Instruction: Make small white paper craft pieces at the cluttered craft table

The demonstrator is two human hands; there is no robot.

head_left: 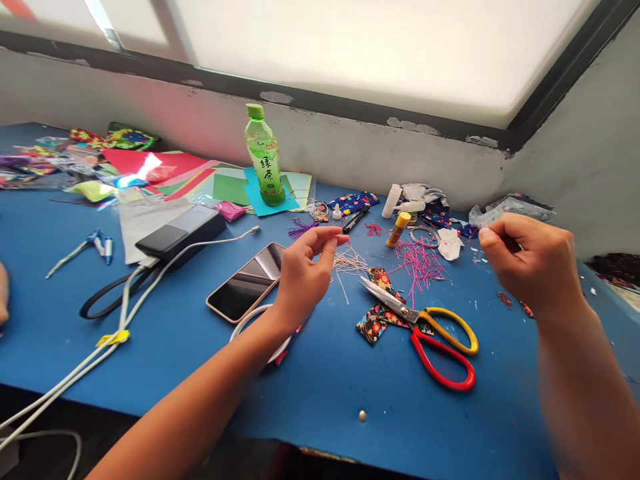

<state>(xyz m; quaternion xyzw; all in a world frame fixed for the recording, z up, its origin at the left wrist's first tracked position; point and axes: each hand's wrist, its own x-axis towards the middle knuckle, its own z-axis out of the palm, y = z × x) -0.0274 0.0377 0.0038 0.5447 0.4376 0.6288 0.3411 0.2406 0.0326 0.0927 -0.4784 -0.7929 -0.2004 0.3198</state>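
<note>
My left hand [305,270] hovers above the blue table [325,400], thumb and forefinger pinched together as if on a thin strand that I cannot make out. My right hand [530,260] is raised at the right, fingers curled into a pinch on something too small to name. Between the two hands lie cut pink and pale threads [417,261], a piece of floral fabric [377,313] and red-and-yellow scissors [430,330]. A phone [247,283] lies face up just left of my left hand.
A green tea bottle [265,160] stands on coloured paper sheets [225,183] by the wall. A yellow glue stick [399,229], black marker [356,219], power bank [183,233] with white cables [75,373], and fabric scraps [105,139] lie around. A small bead [363,415] sits near the front edge.
</note>
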